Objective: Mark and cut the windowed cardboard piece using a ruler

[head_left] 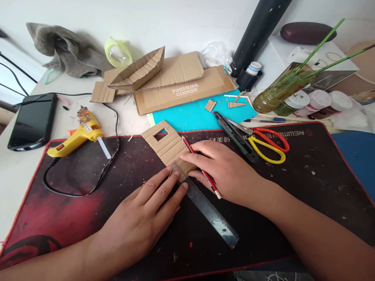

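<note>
Brown corrugated cardboard piece with a rectangular cut-out (172,150): flat on the black-and-red printed desk mat (322,175), ahead of the left hand (149,203) and just left of the right hand (222,168); far end reaching to the bright blue flat sheet (187,117).
Cardboard's long axis: slanting from far left to near right, cut-out toward the far end.
Flat grey metal ruler (215,210): slanting much the same way, far end over the cardboard's near end, most of the length running out across the mat toward the near right.
Key relation: ruler and cardboard overlapping right beneath the left fingertips, long axes roughly in line rather than crossed.
Left hand's state: palm down, fingers extended and slightly spread, pressing on the overlap; not clenched; thumb hidden.
Right hand's state: grasping the slim red-and-black wooden pencil (209,179), thumb low beside the cardboard's near right edge.
Pencil's direction: point aimed far left, beside the cardboard's right edge; contact with the surface impossible to tell; eraser end toward the wrist.
Nearer hand: left for the overlap, right for the cardboard's right edge.
</note>
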